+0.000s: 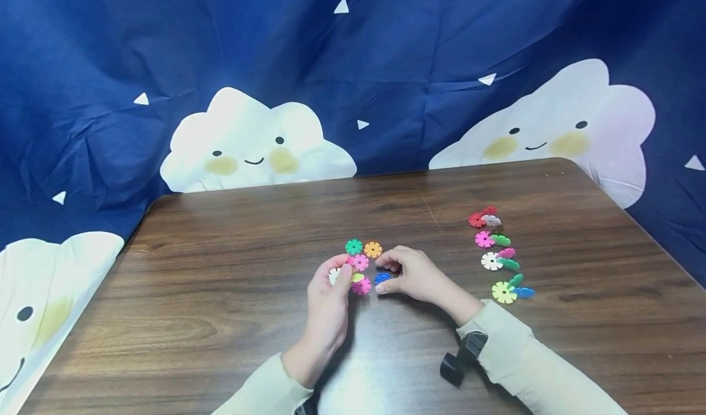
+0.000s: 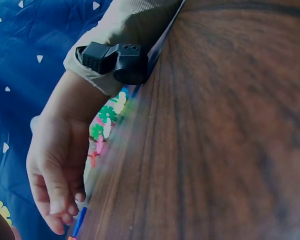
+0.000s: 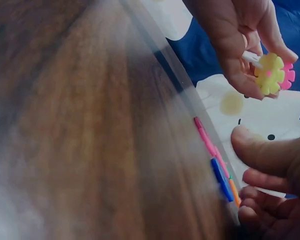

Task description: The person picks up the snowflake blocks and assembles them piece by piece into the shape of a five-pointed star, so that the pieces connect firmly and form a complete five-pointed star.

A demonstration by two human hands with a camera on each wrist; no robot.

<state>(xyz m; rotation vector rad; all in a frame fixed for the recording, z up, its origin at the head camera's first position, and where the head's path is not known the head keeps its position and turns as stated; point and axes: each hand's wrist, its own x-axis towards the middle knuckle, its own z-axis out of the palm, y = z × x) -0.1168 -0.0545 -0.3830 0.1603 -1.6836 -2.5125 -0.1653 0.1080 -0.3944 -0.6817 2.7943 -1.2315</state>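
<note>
My left hand (image 1: 331, 292) pinches a small joined group of notched plastic discs: a yellow disc (image 3: 270, 75), a pink disc (image 3: 289, 77) and a white disc (image 3: 251, 58). Just right of it, my right hand (image 1: 416, 274) hovers with bent fingers and thumb apart around a blue disc (image 1: 382, 277). The blue disc lies on the table, and I see no contact with it in the right wrist view. Close by are a green disc (image 1: 353, 247), an orange disc (image 1: 372, 249) and pink discs (image 1: 361, 287). Fingers partly cover the held group in the head view.
On the right of the brown table (image 1: 220, 268), several joined disc groups form a column, from a red one (image 1: 477, 220) down to a yellow one (image 1: 504, 292). A blue curtain (image 1: 386, 47) with clouds hangs behind the table. Black cameras are strapped to both wrists.
</note>
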